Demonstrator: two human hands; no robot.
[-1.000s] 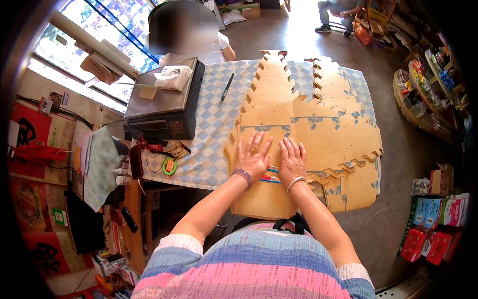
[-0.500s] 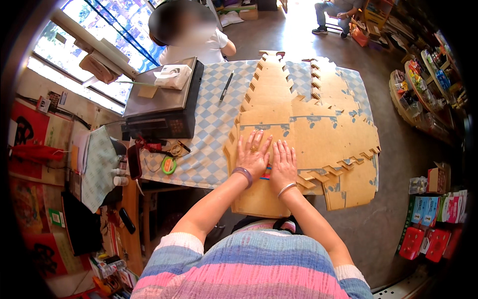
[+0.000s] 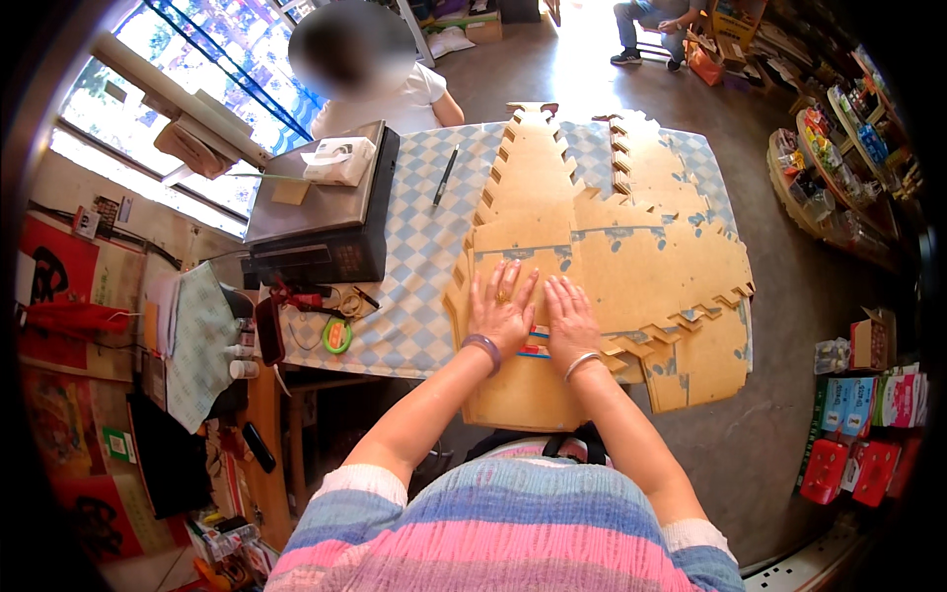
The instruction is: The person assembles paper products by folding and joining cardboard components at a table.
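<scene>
A large tan cardboard sheet point(image 3: 651, 266), apparently several flat layers with stepped, notched edges, is spread over the table and juts past its near edge. My left hand point(image 3: 501, 314) lies flat on its near part, fingers spread and pointing away from me. Beside it my right hand point(image 3: 571, 321) also rests flat, fingers stretched out, palm down. A small blue, red and white printed patch point(image 3: 535, 341) shows on the cardboard between my wrists. Neither hand grips anything.
A checked cloth point(image 3: 419, 237) covers the table. On its left stand a metal-topped scale point(image 3: 316, 212) with a tissue pack point(image 3: 338, 160), a pen point(image 3: 446, 176) and a green tape roll point(image 3: 337, 335). A person point(image 3: 395, 104) sits at the far side; display racks point(image 3: 838, 168) stand right.
My right hand has slid slightly to the right, away from the left hand, so more of the printed patch shows. My left hand stays nearly in place.
</scene>
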